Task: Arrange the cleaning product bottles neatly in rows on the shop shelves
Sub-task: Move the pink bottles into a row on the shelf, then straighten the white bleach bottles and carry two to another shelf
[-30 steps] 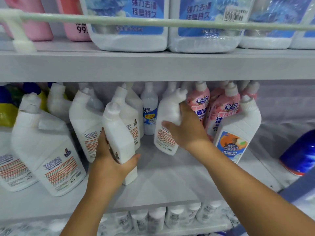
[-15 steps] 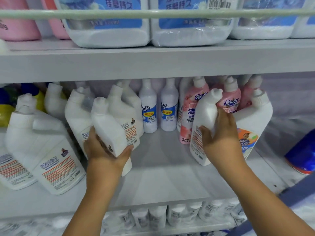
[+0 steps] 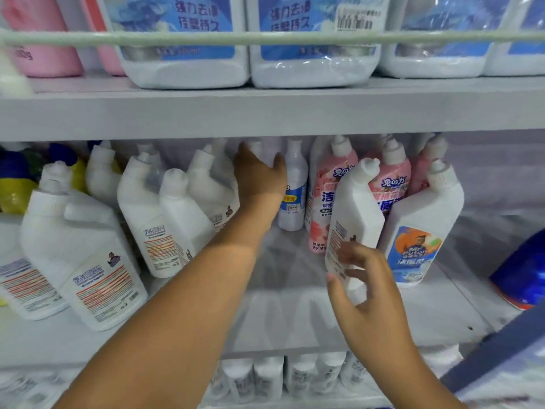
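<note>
The right hand (image 3: 365, 287) was loose and open, fingers just touching a white bottle (image 3: 352, 231) beside the pink ones (image 3: 327, 196). The left hand (image 3: 259, 175) reached back; its grip was hidden. Best to stand the bottle straight.

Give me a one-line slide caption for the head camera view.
Left hand reaches to the back-row bottle while right hand steadies a white bottle on the shelf.

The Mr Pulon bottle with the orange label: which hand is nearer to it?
Right. The right hand is just left of the Mr Pulon bottle, at the neighbouring white bottle; the left hand reaches far left, at the back.
</note>
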The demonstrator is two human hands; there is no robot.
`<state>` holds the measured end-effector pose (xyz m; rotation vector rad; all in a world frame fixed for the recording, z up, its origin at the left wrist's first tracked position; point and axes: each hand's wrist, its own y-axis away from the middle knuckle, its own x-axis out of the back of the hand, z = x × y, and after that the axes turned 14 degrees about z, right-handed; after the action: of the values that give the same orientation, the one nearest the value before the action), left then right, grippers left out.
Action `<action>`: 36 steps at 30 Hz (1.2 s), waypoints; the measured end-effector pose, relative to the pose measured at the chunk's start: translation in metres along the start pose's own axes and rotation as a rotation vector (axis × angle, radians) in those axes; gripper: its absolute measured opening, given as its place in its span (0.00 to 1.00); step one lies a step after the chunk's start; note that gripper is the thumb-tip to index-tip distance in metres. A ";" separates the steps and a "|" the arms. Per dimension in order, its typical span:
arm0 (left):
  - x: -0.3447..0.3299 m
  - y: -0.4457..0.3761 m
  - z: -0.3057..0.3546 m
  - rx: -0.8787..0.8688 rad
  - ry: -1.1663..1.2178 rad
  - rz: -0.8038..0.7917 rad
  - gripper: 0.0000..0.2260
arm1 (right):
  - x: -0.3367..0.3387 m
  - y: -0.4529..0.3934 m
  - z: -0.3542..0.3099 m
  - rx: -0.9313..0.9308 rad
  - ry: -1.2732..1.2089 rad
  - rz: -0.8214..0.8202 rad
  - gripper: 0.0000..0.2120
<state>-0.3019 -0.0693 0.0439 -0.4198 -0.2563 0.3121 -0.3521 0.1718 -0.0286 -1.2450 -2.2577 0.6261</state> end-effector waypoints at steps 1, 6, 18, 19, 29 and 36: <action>-0.011 -0.009 0.001 0.026 -0.057 0.000 0.30 | 0.002 0.005 0.000 -0.027 -0.018 -0.025 0.24; -0.029 -0.033 -0.006 0.023 -0.232 0.019 0.22 | 0.010 0.012 -0.001 -0.154 -0.087 -0.078 0.24; 0.105 0.059 0.004 -0.144 0.120 0.091 0.08 | -0.087 -0.099 -0.033 -0.184 -0.159 -0.015 0.11; 0.123 0.068 0.007 -0.125 0.122 0.071 0.07 | -0.101 -0.108 -0.031 -0.185 -0.133 -0.008 0.12; 0.199 0.093 -0.002 0.075 0.186 -0.065 0.07 | -0.191 -0.156 -0.016 -0.069 0.510 0.019 0.39; 0.201 0.089 -0.014 0.055 0.155 -0.096 0.08 | -0.198 -0.171 -0.002 -0.025 0.475 0.039 0.18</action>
<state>-0.1343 0.0722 0.0289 -0.3743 -0.1160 0.1914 -0.3675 -0.0811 0.0378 -1.2921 -1.8542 0.2756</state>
